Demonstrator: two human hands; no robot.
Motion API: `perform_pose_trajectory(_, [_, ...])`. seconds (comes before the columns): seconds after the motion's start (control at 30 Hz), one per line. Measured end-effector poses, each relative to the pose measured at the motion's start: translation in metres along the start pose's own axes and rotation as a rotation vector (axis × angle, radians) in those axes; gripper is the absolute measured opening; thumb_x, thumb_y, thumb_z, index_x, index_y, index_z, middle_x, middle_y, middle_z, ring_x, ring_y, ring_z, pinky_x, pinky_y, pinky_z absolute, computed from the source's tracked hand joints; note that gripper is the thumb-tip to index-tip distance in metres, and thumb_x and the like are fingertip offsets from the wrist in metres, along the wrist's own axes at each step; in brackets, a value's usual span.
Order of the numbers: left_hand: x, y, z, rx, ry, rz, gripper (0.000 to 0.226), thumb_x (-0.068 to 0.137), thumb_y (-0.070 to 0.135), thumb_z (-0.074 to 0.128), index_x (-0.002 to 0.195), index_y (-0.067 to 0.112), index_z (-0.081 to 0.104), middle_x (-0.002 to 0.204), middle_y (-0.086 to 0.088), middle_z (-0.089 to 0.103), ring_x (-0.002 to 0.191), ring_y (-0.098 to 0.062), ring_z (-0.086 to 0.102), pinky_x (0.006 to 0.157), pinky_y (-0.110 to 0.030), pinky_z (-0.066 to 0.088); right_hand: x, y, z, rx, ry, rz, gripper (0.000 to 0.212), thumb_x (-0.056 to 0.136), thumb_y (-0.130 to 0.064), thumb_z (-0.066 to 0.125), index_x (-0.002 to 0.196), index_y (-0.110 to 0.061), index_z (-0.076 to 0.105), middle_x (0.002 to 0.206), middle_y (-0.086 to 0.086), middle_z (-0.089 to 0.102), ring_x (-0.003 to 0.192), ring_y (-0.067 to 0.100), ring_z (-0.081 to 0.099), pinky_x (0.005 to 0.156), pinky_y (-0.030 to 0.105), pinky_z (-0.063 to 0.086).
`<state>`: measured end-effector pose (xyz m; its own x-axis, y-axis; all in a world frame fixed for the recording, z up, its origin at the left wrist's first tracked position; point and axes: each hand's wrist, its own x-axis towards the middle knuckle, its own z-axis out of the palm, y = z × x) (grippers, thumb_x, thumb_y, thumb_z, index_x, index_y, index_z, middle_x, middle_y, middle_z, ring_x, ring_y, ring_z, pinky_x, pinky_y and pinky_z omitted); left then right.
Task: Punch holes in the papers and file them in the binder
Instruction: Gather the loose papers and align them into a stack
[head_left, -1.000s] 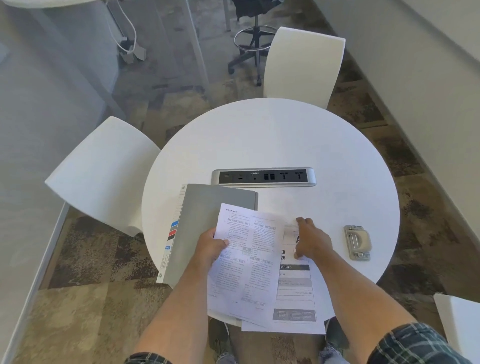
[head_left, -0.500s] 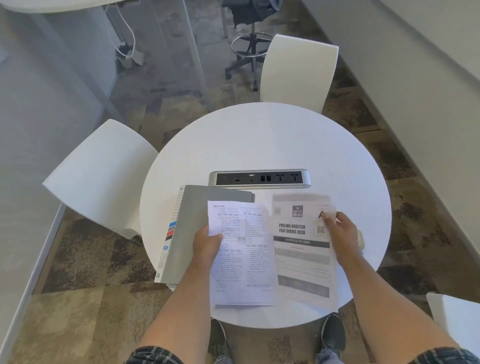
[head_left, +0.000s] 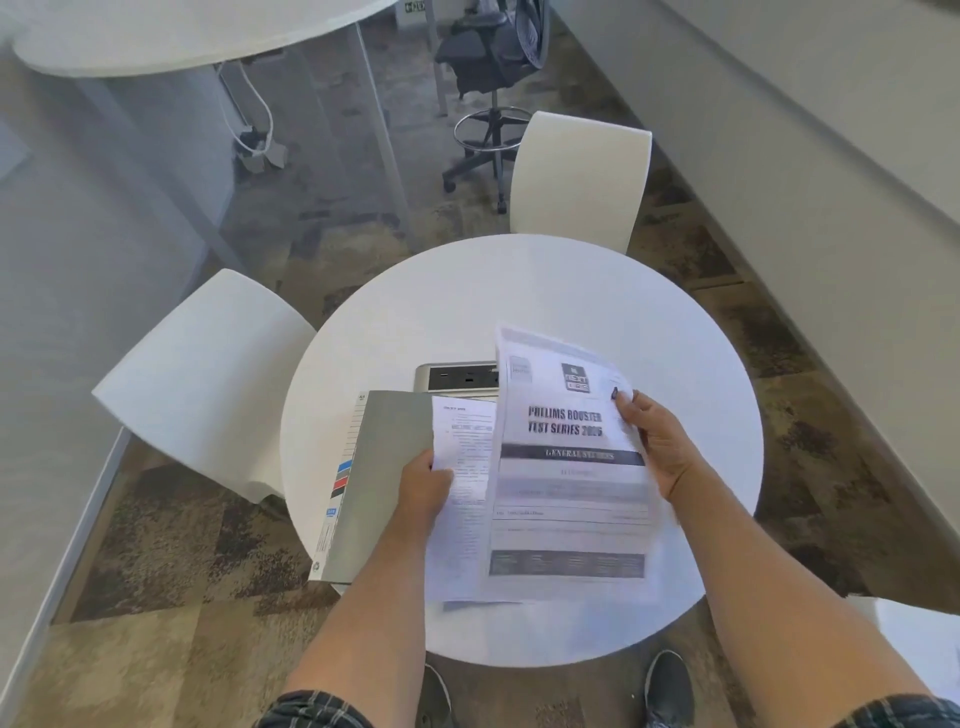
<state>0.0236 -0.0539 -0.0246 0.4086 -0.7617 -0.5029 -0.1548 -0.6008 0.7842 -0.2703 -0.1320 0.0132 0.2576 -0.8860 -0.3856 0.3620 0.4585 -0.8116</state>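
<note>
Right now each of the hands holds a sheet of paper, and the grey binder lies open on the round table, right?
Nearly. The binder is closed, not open, as the head view shows. The left hand and right hand do each hold a sheet, and the binder does lie on the round table.

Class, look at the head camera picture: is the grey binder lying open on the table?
No. The grey binder lies closed on the round table, its cover flat, beside the left hand.

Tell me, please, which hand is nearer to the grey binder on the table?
Left. The left hand holds a sheet right over the grey binder's edge; the right hand grips the cover page beyond it.
</note>
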Motion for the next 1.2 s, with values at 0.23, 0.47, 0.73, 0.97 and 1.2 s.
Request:
perform_pose_trajectory(0.23, [0.0,0.009,0.003,-0.156,-0.23,-0.101,0.032,0.079,-0.005,0.065,0.103,0.013,0.077,0.094,-0.01,0.079,0.085,-0.029,0.075,0.08,-0.042,0.062,0.012,0.039,-0.009,-0.564,0.302,-0.025,0.04,0.095,-0.035,0.07,0.087,0.003,0.062,0.079,0.01,0.063,0.069,0.021,0.056,0.064,0.032,0.042])
perform_pose_trajectory(0.47, [-0.009,0.015,0.008,-0.28,-0.339,-0.163,0.049,0.088,-0.018,0.043,0.109,0.013,0.074,0.099,-0.011,0.079,0.085,-0.029,0.074,0.077,-0.038,0.058,0.01,0.054,-0.01,-0.54,0.409,0.032,0.034,0.1,-0.04,0.062,0.111,-0.008,0.058,0.107,0.009,0.071,0.093,0.027,0.069,0.077,0.04,0.055])
perform_pose_trajectory(0.73, [-0.013,0.03,0.02,-0.366,-0.336,-0.136,0.057,0.102,0.06,0.039,0.112,0.019,0.077,0.112,-0.012,0.077,0.112,-0.036,0.07,0.1,-0.049,0.051,0.013,0.047,-0.006,-0.256,0.374,-0.053,0.046,0.092,-0.022,0.077,0.134,-0.011,0.06,0.116,0.011,0.076,0.104,0.033,0.075,0.09,0.05,0.061])
perform_pose_trajectory(0.97, [-0.007,0.047,0.027,-0.333,-0.449,0.098,0.065,0.065,0.024,0.09,0.125,0.014,0.068,0.118,-0.007,0.076,0.12,-0.027,0.065,0.117,-0.055,0.037,-0.005,0.007,0.01,-0.123,0.025,-0.114,0.039,0.084,0.0,0.077,0.121,0.002,0.068,0.117,0.023,0.074,0.106,0.039,0.073,0.086,0.047,0.061])
perform_pose_trajectory(1.2, [-0.015,0.069,0.018,-0.32,-0.527,0.289,0.068,0.064,0.006,0.09,0.128,0.007,0.066,0.123,-0.015,0.073,0.12,-0.032,0.066,0.106,-0.057,0.049,-0.02,-0.028,0.017,-0.313,-0.077,-0.207,0.027,0.061,0.007,0.089,0.085,-0.005,0.083,0.097,0.016,0.08,0.09,0.029,0.078,0.081,0.045,0.064])
